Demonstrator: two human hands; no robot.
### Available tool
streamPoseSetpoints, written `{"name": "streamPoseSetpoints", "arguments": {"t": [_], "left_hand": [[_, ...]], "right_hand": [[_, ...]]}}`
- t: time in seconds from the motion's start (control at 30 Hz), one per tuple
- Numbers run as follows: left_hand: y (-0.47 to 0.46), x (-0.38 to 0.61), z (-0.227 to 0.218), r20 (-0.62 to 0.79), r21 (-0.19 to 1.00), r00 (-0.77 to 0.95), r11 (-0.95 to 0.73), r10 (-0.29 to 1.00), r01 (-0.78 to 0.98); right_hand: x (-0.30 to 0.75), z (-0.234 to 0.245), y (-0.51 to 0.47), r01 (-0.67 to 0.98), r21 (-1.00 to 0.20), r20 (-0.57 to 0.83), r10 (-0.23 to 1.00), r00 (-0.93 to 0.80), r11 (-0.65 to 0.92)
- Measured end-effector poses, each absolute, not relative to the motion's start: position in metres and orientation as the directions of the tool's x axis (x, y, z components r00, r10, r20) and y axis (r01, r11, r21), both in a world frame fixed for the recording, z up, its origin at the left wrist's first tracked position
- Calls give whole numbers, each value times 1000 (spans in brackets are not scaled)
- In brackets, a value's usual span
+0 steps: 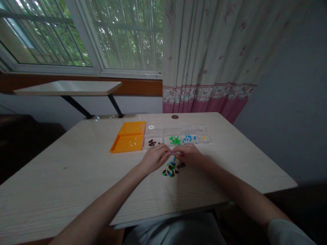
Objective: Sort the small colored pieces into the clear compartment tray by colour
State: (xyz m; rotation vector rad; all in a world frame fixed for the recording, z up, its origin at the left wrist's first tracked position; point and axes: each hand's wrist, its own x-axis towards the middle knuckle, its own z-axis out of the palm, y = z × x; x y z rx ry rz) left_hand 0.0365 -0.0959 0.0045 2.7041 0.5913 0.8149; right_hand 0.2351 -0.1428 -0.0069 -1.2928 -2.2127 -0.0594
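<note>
Bluish piece [172,152], long axis indiscernible, is finger-pinched by left hand [154,158] and right hand [190,154], well inside the near edge of the desk [143,200].

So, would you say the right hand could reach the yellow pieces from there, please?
Probably yes: the yellow pieces show plainly in the clear compartment tray, beyond the right hand, with nothing tall between.
</note>
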Motion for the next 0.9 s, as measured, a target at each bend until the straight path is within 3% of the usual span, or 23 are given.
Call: {"name": "streamPoseSetpoints", "arguments": {"t": [0.13, 0.27, 0.37, 0.73, 0.9], "left_hand": [[-96, 37, 3, 397, 340, 786, -872, 473, 353], [-96, 38, -1, 242, 204, 875, -903, 420, 377], [-96, 38, -3, 202, 146, 890, -911, 409, 385], [-91, 29, 1, 180, 190, 869, -883, 460, 428], [-90, 24, 2, 181, 198, 871, -884, 457, 423]], "right_hand": [[240, -4, -141, 852, -237, 503, 809, -303, 466], [246, 3, -139, 895, -262, 505, 842, -191, 360], [247, 7, -139, 905, -256, 517, 839, -170, 341], [254, 9, -144, 882, -248, 695, 707, -126, 401], [260, 12, -144, 889, -264, 676, 729, -106, 374]]}}
